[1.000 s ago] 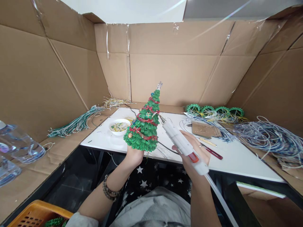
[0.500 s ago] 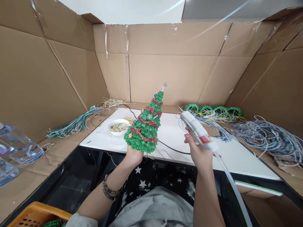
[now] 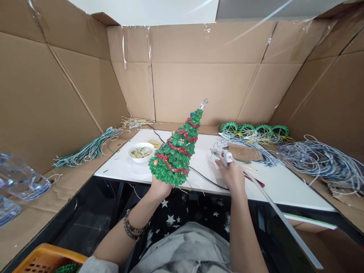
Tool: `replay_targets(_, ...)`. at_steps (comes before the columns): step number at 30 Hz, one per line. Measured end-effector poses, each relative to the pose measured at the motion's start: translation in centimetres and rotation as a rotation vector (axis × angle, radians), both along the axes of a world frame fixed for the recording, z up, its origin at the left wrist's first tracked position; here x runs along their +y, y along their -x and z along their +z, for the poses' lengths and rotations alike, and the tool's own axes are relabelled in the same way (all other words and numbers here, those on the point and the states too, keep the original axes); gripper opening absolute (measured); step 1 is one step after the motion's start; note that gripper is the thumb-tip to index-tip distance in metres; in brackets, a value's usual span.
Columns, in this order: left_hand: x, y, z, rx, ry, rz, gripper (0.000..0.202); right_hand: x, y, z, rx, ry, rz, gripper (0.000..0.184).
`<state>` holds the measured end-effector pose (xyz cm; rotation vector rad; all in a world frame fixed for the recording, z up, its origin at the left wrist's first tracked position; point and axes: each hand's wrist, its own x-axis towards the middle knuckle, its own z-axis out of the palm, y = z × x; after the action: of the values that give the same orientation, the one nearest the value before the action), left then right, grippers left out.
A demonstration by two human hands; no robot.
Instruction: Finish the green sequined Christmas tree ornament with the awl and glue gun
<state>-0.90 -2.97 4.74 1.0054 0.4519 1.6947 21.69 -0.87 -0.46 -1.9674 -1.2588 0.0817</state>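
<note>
A small decorated Christmas tree, green with red garlands and a clear star on top, leans to the right over the front of the white table. My left hand grips it from below; the base and most of the fingers are hidden under it. Thin wires hang beneath the tree. To the right, my right hand is closed around a white hot glue gun, low over the table, its nozzle pointing away to the left. A glue stick trails from the gun's back end toward the lower right.
A white bowl of short wires stands left of the tree. Wire bundles lie at left, more coiled wires at right. Green rings line the back. A red-handled tool and cardboard piece lie beside the gun. An orange basket sits lower left.
My right hand has lowered the glue gun toward the table and moved it slightly left and away from me. The tree tilts a little more to the right in my left hand.
</note>
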Motion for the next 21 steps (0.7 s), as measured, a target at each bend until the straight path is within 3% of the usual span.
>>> replay_targets(8, 0.0, 0.2, 0.0, -0.016, 0.066, -0.007, 0.049, 0.6, -0.2, 0.0, -0.047, 0.089, -0.006, 0.048)
replay_targets(13, -0.1, 0.2, 0.3, -0.044, 0.099, -0.047, 0.041, 0.6, -0.5, 0.0, -0.066, 0.098, 0.010, 0.047)
replay_targets(21, -0.4, -0.2, 0.7, 0.009, 0.061, -0.075, 0.039, -1.5, 0.3, -1.7, -0.094, -0.153, 0.061, 0.065)
